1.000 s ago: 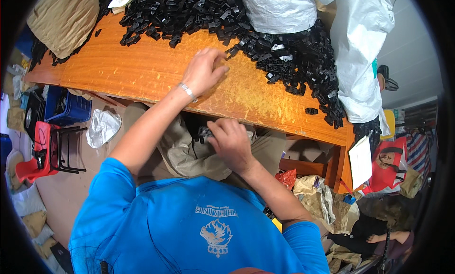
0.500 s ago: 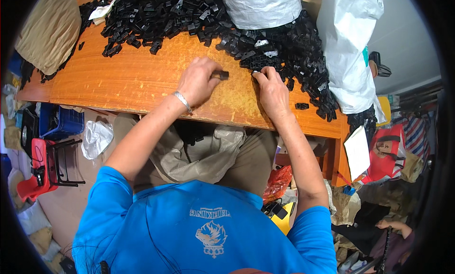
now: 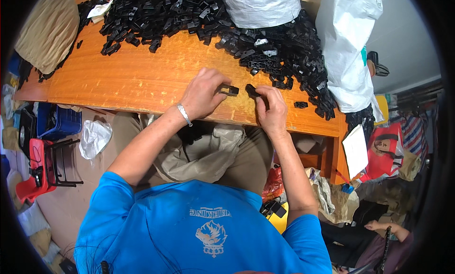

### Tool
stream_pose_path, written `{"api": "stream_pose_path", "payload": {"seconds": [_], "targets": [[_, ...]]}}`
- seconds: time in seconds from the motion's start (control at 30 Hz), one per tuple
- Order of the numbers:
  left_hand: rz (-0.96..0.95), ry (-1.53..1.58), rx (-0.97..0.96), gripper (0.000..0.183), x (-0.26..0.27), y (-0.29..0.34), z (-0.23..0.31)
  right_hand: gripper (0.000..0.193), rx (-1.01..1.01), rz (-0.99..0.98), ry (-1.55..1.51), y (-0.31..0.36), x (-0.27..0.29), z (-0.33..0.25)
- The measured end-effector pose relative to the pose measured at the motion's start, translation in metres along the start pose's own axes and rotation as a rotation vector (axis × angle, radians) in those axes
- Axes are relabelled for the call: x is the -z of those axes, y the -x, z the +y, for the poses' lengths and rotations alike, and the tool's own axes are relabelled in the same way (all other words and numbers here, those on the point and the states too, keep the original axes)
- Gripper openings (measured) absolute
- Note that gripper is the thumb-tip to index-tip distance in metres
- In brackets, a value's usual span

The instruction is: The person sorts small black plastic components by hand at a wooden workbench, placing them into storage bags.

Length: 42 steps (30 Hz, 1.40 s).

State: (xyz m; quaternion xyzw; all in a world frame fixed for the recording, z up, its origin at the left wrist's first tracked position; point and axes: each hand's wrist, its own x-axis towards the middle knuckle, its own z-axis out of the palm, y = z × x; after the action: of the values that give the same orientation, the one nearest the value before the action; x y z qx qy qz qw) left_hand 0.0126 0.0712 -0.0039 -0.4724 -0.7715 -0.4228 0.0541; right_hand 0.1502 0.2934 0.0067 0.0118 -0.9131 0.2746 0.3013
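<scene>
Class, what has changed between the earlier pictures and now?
The right hand went from above the lap to the black pile, then back toward the person, now holding a black part. The left hand drew back from the pile, holding another black part. The lone piece and white sack at right stayed put.

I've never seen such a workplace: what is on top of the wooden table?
Heaped black pieces, a white sack and a brown bag. The left hand holds one black piece, the right hand another. Whatever lies under the sack and bag is covered.
</scene>
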Motion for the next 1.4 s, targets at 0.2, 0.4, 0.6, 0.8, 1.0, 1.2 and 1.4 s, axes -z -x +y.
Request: {"api": "stream_pose_path", "payload": {"seconds": [0.2, 0.4, 0.6, 0.8, 1.0, 1.2, 1.4], "targets": [[0.002, -0.036, 0.063, 0.036, 0.005, 0.004, -0.004, 0.026, -0.124, 0.037, 0.032, 0.008, 0.002, 0.002], [0.018, -0.029, 0.056, 0.03, 0.005, 0.003, -0.003, 0.027, -0.103, -0.07, 0.273, -0.009, -0.003, -0.011], [0.011, -0.016, 0.065, 0.028, 0.004, 0.002, -0.006, 0.027, -0.209, -0.107, 0.096, -0.02, -0.016, -0.033], [-0.047, -0.017, 0.125, 0.027, 0.007, -0.002, -0.001, 0.026, -0.095, -0.139, 0.001, -0.028, -0.029, -0.037], [0.007, -0.011, 0.031, 0.025, 0.005, 0.001, -0.01, 0.03, -0.07, -0.214, 0.022, -0.029, -0.028, -0.044], [-0.106, -0.004, 0.143, 0.017, 0.004, -0.002, -0.014, 0.03, -0.049, -0.237, 0.04, -0.019, -0.031, -0.05], [-0.08, -0.08, 0.148, 0.015, 0.005, 0.0, -0.002, 0.027, 0.005, -0.173, 0.088, -0.008, -0.039, -0.05]]}}
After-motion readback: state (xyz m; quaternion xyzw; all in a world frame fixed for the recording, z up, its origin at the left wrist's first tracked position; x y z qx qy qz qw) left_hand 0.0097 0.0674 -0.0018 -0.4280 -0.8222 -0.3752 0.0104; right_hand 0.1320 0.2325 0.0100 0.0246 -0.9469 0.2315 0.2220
